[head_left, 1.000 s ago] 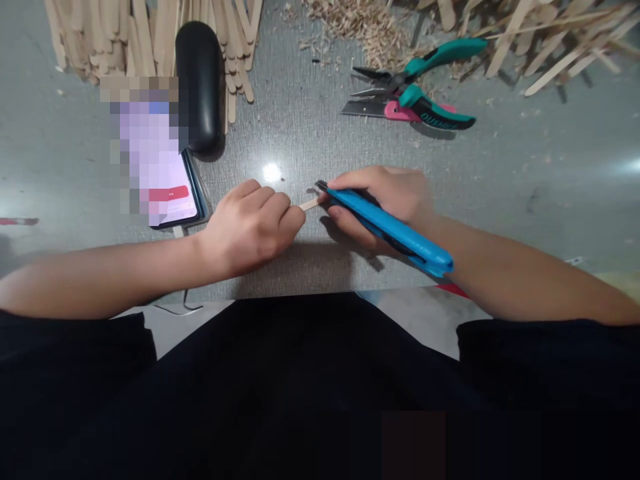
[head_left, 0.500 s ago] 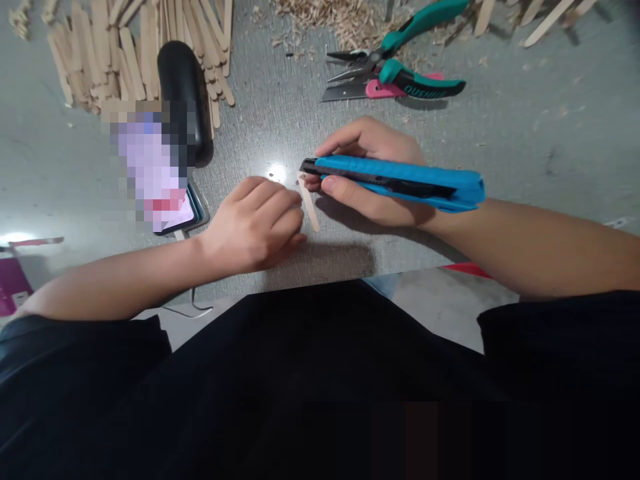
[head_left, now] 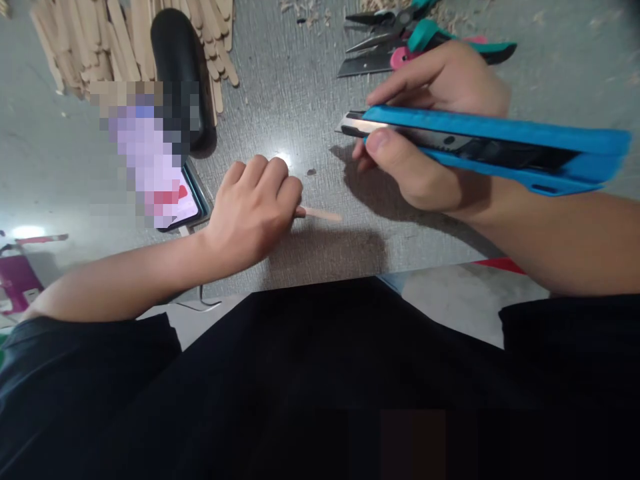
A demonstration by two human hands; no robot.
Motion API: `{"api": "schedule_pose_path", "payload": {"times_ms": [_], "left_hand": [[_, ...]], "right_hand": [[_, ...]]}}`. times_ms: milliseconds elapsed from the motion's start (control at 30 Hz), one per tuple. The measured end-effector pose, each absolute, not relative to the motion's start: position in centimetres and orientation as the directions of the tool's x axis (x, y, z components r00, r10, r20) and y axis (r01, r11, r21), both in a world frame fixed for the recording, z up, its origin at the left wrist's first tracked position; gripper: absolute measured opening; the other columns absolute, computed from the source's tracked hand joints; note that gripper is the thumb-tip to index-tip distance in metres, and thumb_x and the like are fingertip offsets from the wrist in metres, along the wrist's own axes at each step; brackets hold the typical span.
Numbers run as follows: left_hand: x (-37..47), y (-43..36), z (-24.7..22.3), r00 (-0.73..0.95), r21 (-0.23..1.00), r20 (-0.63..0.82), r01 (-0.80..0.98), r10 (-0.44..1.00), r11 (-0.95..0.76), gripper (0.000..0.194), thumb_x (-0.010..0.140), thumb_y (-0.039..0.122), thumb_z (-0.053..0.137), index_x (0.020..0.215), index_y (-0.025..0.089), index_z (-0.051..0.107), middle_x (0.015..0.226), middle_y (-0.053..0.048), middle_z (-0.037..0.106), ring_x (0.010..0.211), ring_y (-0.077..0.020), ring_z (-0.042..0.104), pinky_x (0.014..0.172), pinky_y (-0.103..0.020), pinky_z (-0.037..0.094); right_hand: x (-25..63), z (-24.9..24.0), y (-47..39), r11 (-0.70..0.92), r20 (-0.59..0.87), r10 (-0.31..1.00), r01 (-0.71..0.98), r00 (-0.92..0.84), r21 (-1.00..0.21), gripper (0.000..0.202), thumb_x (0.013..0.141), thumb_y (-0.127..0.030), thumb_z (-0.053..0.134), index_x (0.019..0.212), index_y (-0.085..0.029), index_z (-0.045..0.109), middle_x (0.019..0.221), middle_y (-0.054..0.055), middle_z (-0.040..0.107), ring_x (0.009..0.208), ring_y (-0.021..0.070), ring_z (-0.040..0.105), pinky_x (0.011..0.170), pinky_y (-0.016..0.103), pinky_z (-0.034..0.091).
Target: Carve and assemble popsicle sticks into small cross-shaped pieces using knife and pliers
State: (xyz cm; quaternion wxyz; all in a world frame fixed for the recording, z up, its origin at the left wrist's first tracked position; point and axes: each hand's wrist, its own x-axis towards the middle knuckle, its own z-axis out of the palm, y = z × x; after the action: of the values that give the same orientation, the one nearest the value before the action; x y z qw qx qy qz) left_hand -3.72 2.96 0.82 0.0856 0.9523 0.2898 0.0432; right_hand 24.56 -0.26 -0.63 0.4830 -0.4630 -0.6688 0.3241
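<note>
A blue utility knife [head_left: 480, 143] is held in my right hand [head_left: 430, 127], its tip pointing left and the thumb pressed along its side. My left hand [head_left: 255, 207] is curled, knuckles up, over the grey table [head_left: 280, 100]. From under its fingers a thin wooden stick [head_left: 324, 214] sticks out to the right; the fingertips on it are mostly hidden. A small dark speck [head_left: 311, 172] lies on the table between the two hands.
Many wooden sticks [head_left: 120, 40] lie at the back left beside a black case [head_left: 177, 73] and a phone [head_left: 175, 200] with a cable. Green-handled pliers [head_left: 425, 33] and a pink-handled blade [head_left: 367, 65] lie behind my right hand, near wood shavings.
My right hand with the knife has moved right, away from the stick and my left hand. The stick has turned from steeply slanted to nearly level. The view has shifted slightly.
</note>
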Motion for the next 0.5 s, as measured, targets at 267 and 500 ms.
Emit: {"api": "schedule_pose_path", "payload": {"times_ms": [267, 500], "left_hand": [[-4.1, 2.5, 1.7, 0.837, 0.146, 0.073, 0.529, 0.542, -0.836, 0.033, 0.120, 0.039, 0.053, 0.103, 0.019, 0.072, 0.100, -0.015, 0.074, 0.082, -0.0275, 0.065, 0.069, -0.043, 0.046], [-3.7, 1.9, 2.1, 0.868, 0.070, 0.039, 0.492, 0.495, -0.868, 0.023, 0.116, 0.021, 0.054, 0.103, 0.016, 0.072, 0.111, -0.020, 0.077, 0.092, -0.0298, 0.069, 0.067, -0.041, 0.047]], "right_hand": [[25.5, -0.3, 0.3, 0.441, 0.410, 0.896, 0.457, -0.172, -0.772, 0.030, 0.109, -0.054, 0.080, 0.133, -0.036, 0.079, 0.111, 0.000, 0.081, 0.088, 0.0219, 0.080, 0.090, 0.045, 0.070], [27.0, -0.4, 2.6, 0.417, 0.349, 0.882, 0.177, -0.318, -0.892, 0.052, 0.098, -0.032, 0.097, 0.142, -0.034, 0.070, 0.111, -0.006, 0.076, 0.101, 0.0175, 0.084, 0.089, 0.039, 0.076]]}}
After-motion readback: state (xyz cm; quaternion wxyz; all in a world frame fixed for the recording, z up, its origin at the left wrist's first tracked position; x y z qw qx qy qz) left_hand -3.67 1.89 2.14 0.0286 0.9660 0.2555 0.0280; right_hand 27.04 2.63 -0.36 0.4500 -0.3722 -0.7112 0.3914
